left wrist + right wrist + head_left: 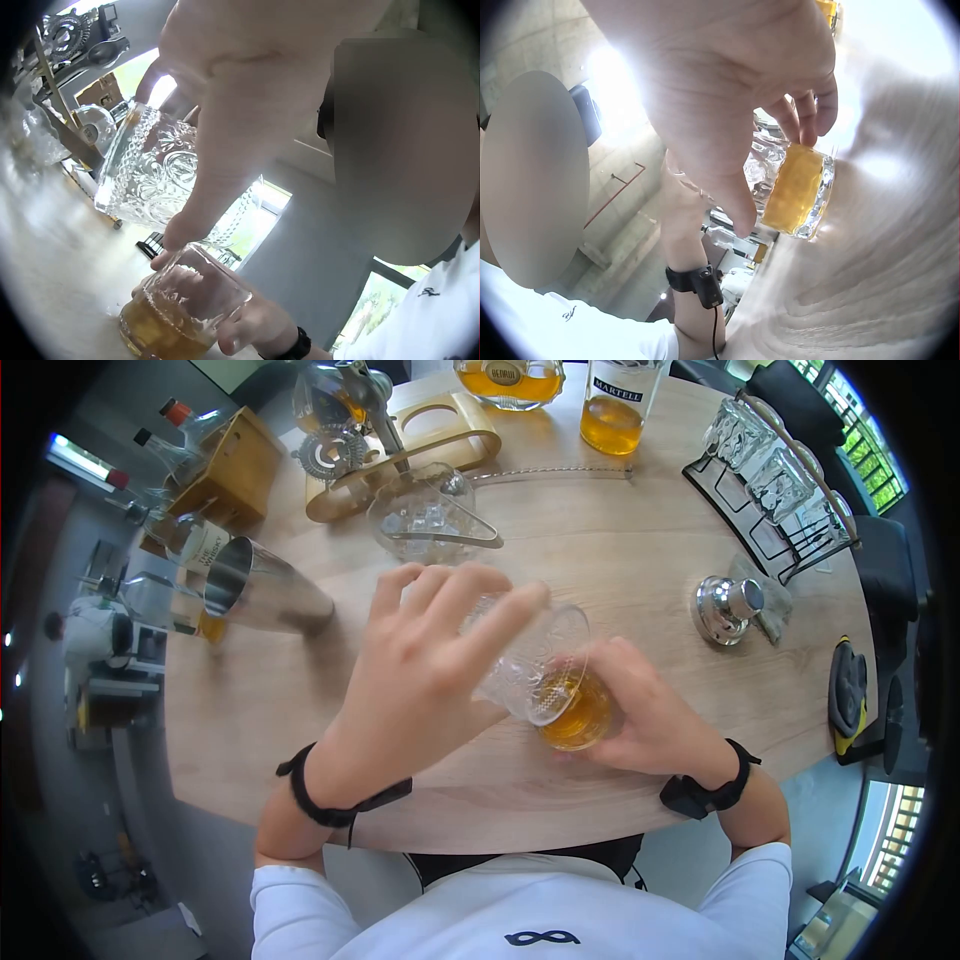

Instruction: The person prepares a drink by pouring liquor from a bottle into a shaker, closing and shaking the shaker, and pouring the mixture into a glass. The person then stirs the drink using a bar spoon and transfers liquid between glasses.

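Note:
My left hand [425, 650] grips a clear patterned glass [508, 672], thumb on one side and fingers on the other. That glass is tipped with its mouth to the right, close over a short glass of amber liquid [580, 722]. Around the short glass curl the thumb and fingers of my right hand [648, 705], low over the table. In the left wrist view the embossed wall of the patterned glass [161, 169] shows no amber inside. Amber liquid fills the lower part of the short glass [795, 191] in the right wrist view.
An ice bowl [425, 510] with tongs stands ahead, beside a wooden holder [450, 445] of bar tools. A metal shaker tin [265, 590] is at left near several bottles. To the right are a shaker top [725, 610] and a rack of glasses [780, 480].

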Demonstrator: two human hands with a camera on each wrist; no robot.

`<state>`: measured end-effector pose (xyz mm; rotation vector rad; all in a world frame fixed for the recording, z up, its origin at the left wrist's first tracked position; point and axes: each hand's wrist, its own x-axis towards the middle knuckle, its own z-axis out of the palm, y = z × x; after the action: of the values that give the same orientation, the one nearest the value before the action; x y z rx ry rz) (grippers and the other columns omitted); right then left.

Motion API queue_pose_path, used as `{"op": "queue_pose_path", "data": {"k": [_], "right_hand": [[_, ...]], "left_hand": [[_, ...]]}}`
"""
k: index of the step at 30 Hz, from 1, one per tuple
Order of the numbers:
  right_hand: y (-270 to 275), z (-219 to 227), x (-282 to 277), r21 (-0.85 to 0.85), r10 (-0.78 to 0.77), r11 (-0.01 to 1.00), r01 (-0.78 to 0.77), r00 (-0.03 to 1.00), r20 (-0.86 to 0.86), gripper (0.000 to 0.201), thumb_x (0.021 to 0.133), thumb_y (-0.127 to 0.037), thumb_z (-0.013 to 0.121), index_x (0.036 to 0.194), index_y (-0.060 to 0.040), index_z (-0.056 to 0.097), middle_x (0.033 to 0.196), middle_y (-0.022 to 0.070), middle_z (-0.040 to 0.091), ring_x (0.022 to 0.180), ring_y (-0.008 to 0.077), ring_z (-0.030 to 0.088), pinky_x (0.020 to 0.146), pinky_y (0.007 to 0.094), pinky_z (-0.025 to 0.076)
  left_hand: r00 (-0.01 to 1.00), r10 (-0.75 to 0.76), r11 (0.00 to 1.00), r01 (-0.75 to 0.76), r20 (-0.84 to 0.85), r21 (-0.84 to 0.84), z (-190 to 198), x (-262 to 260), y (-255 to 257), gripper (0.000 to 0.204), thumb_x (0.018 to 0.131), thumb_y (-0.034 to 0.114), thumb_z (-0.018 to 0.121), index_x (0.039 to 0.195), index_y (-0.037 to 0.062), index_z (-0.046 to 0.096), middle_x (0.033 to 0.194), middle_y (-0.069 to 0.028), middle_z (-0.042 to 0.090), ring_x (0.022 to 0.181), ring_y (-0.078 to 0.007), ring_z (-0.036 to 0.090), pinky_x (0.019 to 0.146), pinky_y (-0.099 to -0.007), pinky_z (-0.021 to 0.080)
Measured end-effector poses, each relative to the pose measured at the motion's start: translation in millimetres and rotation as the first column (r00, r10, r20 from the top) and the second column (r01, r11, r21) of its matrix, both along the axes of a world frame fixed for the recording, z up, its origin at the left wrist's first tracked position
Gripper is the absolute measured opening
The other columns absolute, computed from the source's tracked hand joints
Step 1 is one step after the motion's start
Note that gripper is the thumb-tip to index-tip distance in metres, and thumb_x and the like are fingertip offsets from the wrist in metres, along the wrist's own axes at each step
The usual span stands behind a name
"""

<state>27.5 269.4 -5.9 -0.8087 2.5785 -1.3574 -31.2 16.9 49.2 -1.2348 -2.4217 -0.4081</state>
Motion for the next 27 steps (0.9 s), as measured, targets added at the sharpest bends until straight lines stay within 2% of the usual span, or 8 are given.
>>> {"op": "queue_pose_path", "data": {"k": [3,4,6,13,16,22,24,27], "right_hand": [[2,-2,0,-0.002,-0.015,1.000,0.015,1.000,0.009,0.068,0.077,-0.020,0.088,0.135,-0.0067,0.056,0.127,0.0161,0.063,0.120,0.0375,0.056,0.105,0.0456,0.046],[3,-3,0,-0.015,-0.004,1.000,0.005,1.000,0.002,0.068,0.077,-0.020,0.088,0.135,-0.0071,0.056,0.127,0.0160,0.063,0.120,0.0375,0.056,0.106,0.0457,0.046],[5,-4,0,-0.032,-0.004,0.999,0.003,1.000,-0.011,0.068,0.077,-0.020,0.088,0.135,-0.0074,0.056,0.128,0.0158,0.063,0.120,0.0375,0.056,0.106,0.0457,0.046],[9,-6,-4,-0.031,-0.042,0.999,0.042,0.999,-0.013,0.066,0.076,-0.017,0.089,0.134,-0.0092,0.059,0.124,0.0119,0.063,0.118,0.0327,0.058,0.103,0.0413,0.047],[11,-6,-6,-0.020,-0.039,0.999,0.040,0.999,0.028,0.068,0.076,-0.021,0.090,0.135,-0.0082,0.058,0.126,0.0135,0.063,0.119,0.0339,0.057,0.105,0.0424,0.047],[9,1,-10,-0.017,-0.064,0.998,0.066,0.993,0.101,0.070,0.076,-0.021,0.091,0.136,-0.0076,0.058,0.128,0.0130,0.064,0.117,0.0331,0.057,0.102,0.0417,0.049],[8,1,-11,-0.014,-0.054,0.998,0.055,0.992,0.114,0.070,0.075,-0.021,0.092,0.136,-0.0078,0.058,0.127,0.0122,0.064,0.116,0.0321,0.057,0.100,0.0406,0.050],[7,3,-13,0.012,-0.050,0.999,0.049,0.992,0.116,0.072,0.074,-0.020,0.093,0.136,-0.0081,0.058,0.126,0.0107,0.064,0.115,0.0296,0.057,0.096,0.0372,0.051]], "left_hand": [[0.934,-0.011,0.966,-0.083,0.358,0.246,-17,-10,-4,0.087,0.056,0.015,0.095,0.134,0.0079,0.059,0.119,-0.0132,0.067,0.112,-0.0293,0.066,0.096,-0.0409,0.048],[0.937,-0.018,0.968,-0.072,0.348,0.242,-22,-12,-6,0.087,0.056,0.015,0.095,0.134,0.0079,0.059,0.119,-0.0132,0.067,0.112,-0.0293,0.066,0.096,-0.0409,0.048],[0.821,-0.021,0.887,-0.248,0.570,0.390,-32,-12,-9,0.085,0.061,0.018,0.098,0.135,0.0054,0.057,0.122,-0.0127,0.068,0.114,-0.0243,0.068,0.098,-0.0395,0.053],[0.764,-0.088,0.791,-0.337,0.639,0.511,-60,-5,-34,0.092,0.061,0.023,0.102,0.137,0.0025,0.055,0.123,-0.0108,0.069,0.116,-0.0197,0.067,0.102,-0.0360,0.054],[0.641,-0.154,0.789,-0.379,0.752,0.484,-64,-3,-43,0.096,0.059,0.023,0.103,0.140,0.0028,0.054,0.127,-0.0111,0.068,0.119,-0.0195,0.066,0.105,-0.0362,0.053],[0.644,-0.257,0.832,-0.232,0.721,0.504,-81,-4,-54,0.099,0.059,0.024,0.104,0.143,0.0055,0.054,0.136,-0.0095,0.065,0.126,-0.0201,0.063,0.108,-0.0376,0.051],[0.607,-0.313,0.868,-0.130,0.730,0.480,-76,-3,-52,0.103,0.059,0.015,0.103,0.146,0.0048,0.048,0.140,-0.0143,0.061,0.131,-0.0252,0.060,0.112,-0.0420,0.049],[0.531,-0.339,0.871,-0.136,0.776,0.473,-80,-2,-53,0.100,0.062,0.014,0.102,0.146,0.0071,0.048,0.141,-0.0133,0.060,0.133,-0.0250,0.058,0.113,-0.0423,0.049]]}}
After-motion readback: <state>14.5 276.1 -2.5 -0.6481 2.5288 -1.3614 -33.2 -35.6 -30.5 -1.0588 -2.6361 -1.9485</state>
